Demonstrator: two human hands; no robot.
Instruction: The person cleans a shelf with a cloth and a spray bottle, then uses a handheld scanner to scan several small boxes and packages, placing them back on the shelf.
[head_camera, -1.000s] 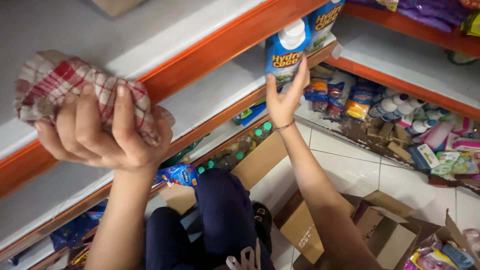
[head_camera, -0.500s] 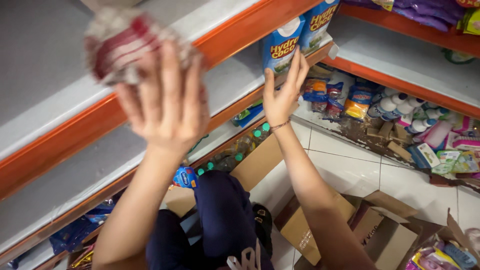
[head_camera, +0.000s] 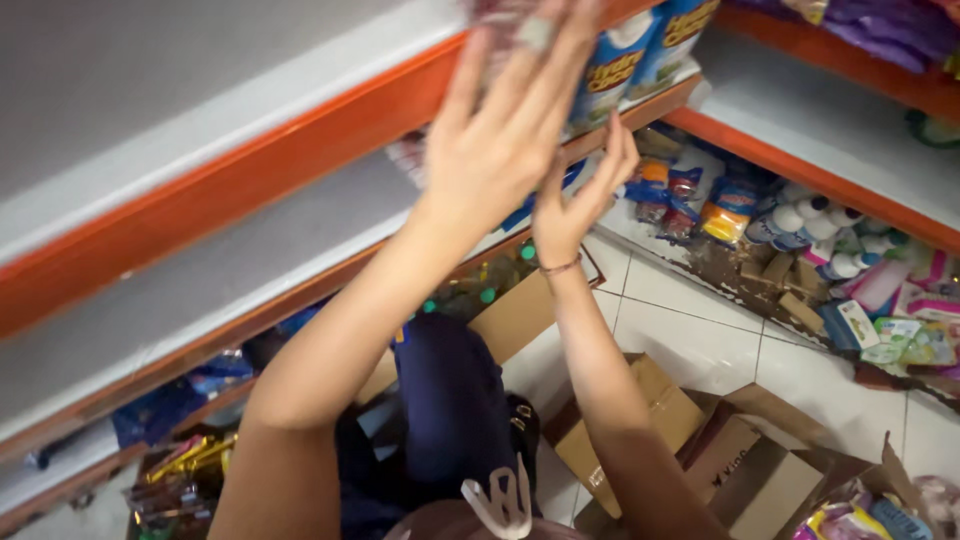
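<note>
Checked cloth (head_camera: 505, 15) under left fingers (head_camera: 540, 75)

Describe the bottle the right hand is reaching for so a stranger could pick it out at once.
Start at the orange-edged white shelf running across the upper view. At its far end, by the corner, two blue bottles stand side by side. The bottle just above the open right hand is the nearer one, with a white cap; its twin stands further along.

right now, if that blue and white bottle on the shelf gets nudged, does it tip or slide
The blue and white bottle stands tall and narrow near the shelf edge, so a push high up would probably tip it. A second bottle stands close beside it and might brace it on that side. The right hand, open below it, looks placed to steady it.
</note>
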